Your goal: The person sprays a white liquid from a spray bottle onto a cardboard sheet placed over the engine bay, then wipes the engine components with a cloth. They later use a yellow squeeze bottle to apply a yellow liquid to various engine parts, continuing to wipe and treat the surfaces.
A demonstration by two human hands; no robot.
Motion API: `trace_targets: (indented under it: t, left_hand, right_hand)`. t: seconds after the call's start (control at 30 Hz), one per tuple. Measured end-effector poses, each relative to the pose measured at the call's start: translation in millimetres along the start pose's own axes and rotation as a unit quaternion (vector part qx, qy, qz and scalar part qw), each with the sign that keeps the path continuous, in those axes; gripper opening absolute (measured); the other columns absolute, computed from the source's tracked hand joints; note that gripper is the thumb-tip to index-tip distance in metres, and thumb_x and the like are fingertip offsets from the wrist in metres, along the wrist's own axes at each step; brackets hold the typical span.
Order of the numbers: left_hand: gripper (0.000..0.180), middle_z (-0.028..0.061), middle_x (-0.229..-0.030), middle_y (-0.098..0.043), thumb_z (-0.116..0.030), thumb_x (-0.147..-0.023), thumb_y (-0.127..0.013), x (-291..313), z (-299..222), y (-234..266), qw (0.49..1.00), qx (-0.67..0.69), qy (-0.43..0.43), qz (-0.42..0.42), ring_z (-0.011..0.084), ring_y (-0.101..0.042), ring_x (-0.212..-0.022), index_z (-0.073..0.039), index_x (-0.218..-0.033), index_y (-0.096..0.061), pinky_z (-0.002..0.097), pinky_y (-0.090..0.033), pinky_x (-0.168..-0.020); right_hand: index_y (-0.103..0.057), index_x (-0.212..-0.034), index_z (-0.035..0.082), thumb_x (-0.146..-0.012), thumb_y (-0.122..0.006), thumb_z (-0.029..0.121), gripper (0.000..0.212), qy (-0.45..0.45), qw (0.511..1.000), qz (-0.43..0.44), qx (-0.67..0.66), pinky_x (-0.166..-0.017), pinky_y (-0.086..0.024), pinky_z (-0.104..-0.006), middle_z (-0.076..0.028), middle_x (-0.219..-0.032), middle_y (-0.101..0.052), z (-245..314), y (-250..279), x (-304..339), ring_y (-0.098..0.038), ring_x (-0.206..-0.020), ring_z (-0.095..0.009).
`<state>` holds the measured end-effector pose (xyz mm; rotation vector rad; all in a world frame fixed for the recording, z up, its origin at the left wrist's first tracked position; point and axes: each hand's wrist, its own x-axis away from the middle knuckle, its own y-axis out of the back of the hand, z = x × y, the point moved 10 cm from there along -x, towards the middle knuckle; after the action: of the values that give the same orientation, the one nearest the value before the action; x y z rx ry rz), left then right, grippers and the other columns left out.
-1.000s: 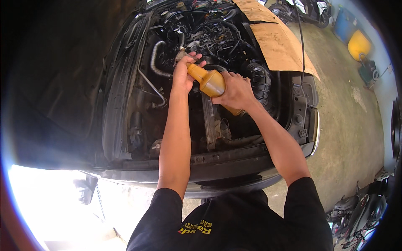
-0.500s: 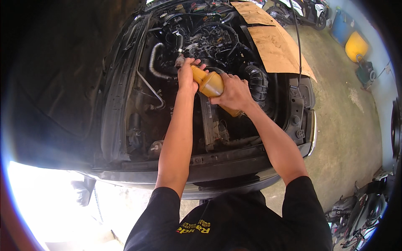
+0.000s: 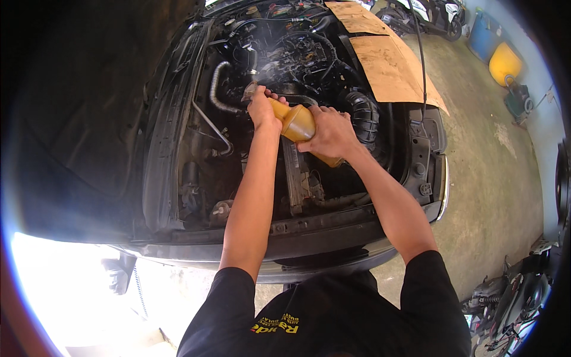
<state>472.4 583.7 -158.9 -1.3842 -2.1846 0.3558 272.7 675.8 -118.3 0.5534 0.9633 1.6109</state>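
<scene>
Both my hands hold an orange-yellow spray tool [image 3: 299, 123] over the open engine bay. It has a rounded, cup-like body and a narrower neck, with a grey-clear tip [image 3: 250, 89] pointing far left. My left hand [image 3: 263, 109] is closed round the neck near that tip. My right hand [image 3: 331, 130] wraps the rear of the body, hiding part of it; a yellow end shows below the palm. A faint whitish mist hangs beyond the tip, over the engine [image 3: 297, 56]. The tool's exact kind is unclear.
A ribbed black intake hose [image 3: 363, 116] lies right of my right hand, and a silver corrugated hose [image 3: 217, 89] to the left. Brown cardboard [image 3: 395, 68] covers the right fender beside a thin upright rod [image 3: 424, 71]. The car's front edge [image 3: 333, 225] runs below my forearms.
Whitish mist now shows over the engine beyond the tool's tip. My left hand and the tip have shifted slightly to the left; my grip stays the same.
</scene>
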Motion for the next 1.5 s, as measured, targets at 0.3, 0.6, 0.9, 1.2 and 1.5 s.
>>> trace_targets:
  t: [0.3,0.6,0.9,1.2,1.5]
  left_hand:
    - [0.025,0.0120,-0.099,-0.071,-0.029,-0.107,-0.070,2,-2,0,1.000,-0.012,-0.021,-0.007,0.0315,-0.071,-0.073,-0.006,-0.112,-0.062,0.0477,-0.060,-0.064]
    - [0.023,0.0122,-0.096,-0.072,-0.028,-0.108,-0.070,4,-2,1,1.000,-0.014,-0.014,-0.007,0.0303,-0.070,-0.071,-0.006,-0.108,-0.063,0.0476,-0.060,-0.063]
    - [0.023,0.0111,-0.091,-0.068,-0.027,-0.108,-0.072,4,5,-8,0.999,-0.028,0.015,0.008,0.0287,-0.067,-0.067,-0.006,-0.106,-0.063,0.0456,-0.059,-0.060]
    - [0.023,0.0104,-0.090,-0.067,-0.027,-0.109,-0.075,8,2,-11,0.999,-0.054,0.001,0.000,0.0287,-0.068,-0.070,-0.007,-0.107,-0.063,0.0466,-0.058,-0.063]
    - [0.025,0.0149,-0.095,-0.075,-0.029,-0.112,-0.075,12,0,-13,0.998,-0.065,0.010,0.021,0.0291,-0.069,-0.072,-0.006,-0.113,-0.066,0.0457,-0.058,-0.065]
  right_hand:
    - [-0.069,-0.144,0.003,-0.071,-0.101,0.055,0.096,0.000,1.000,-0.004,0.007,-0.115,-0.051,-0.0678,-0.019,-0.133,-0.077,3,2,2,-0.069,-0.138,-0.041]
    - [-0.069,-0.143,0.003,-0.071,-0.101,0.055,0.094,0.001,1.000,-0.005,0.009,-0.114,-0.051,-0.0682,-0.019,-0.133,-0.077,4,3,3,-0.070,-0.137,-0.042]
    - [-0.070,-0.133,-0.001,-0.072,-0.099,0.059,0.090,-0.031,0.999,0.029,0.016,-0.118,-0.050,-0.0700,-0.023,-0.127,-0.081,4,1,8,-0.074,-0.131,-0.044]
    - [-0.070,-0.126,-0.003,-0.071,-0.099,0.058,0.087,-0.023,0.999,0.024,-0.001,-0.118,-0.049,-0.0724,-0.026,-0.118,-0.082,7,5,11,-0.078,-0.122,-0.047]
    - [-0.069,-0.126,-0.002,-0.072,-0.098,0.059,0.087,-0.026,0.999,0.024,-0.005,-0.117,-0.049,-0.0735,-0.027,-0.119,-0.082,8,5,11,-0.077,-0.123,-0.047]
